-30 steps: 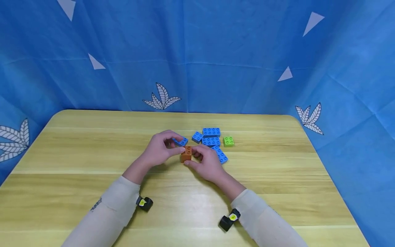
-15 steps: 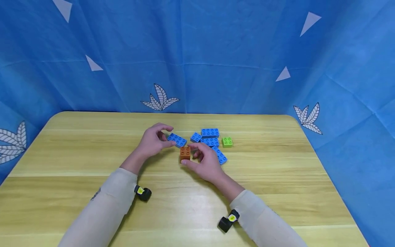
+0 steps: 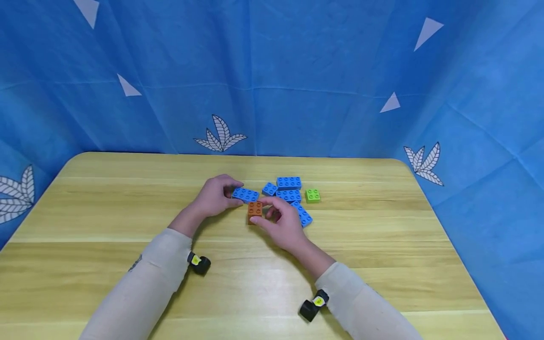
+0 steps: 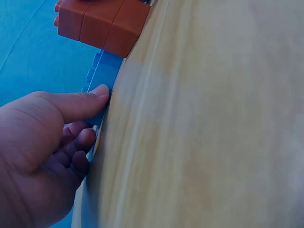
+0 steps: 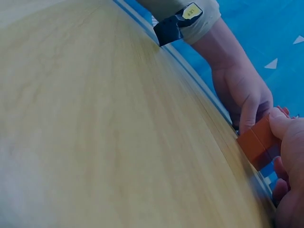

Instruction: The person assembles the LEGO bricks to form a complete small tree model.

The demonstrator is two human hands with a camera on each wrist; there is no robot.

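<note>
Head view, centre of frame: the left hand (image 3: 214, 196) pinches the near end of a long blue brick (image 3: 246, 194), thumb along its front side, other fingers curled behind; the fingertips on the far side are hidden. The gap is about the brick's width. Just right of it, the right hand (image 3: 284, 224) grips an orange-brown brick stack (image 3: 255, 208) between thumb and forefinger, studs up; the left wrist view shows seams across its side. Whether stack and long blue brick touch cannot be told.

Right of centre on the wooden table (image 3: 127, 208): small blue brick (image 3: 269, 189), two parallel blue bricks (image 3: 289, 182), slanted blue brick (image 3: 303, 215) partly behind the right hand, green brick (image 3: 312, 196). Blue cloth (image 3: 272, 61) fills the top of frame.
</note>
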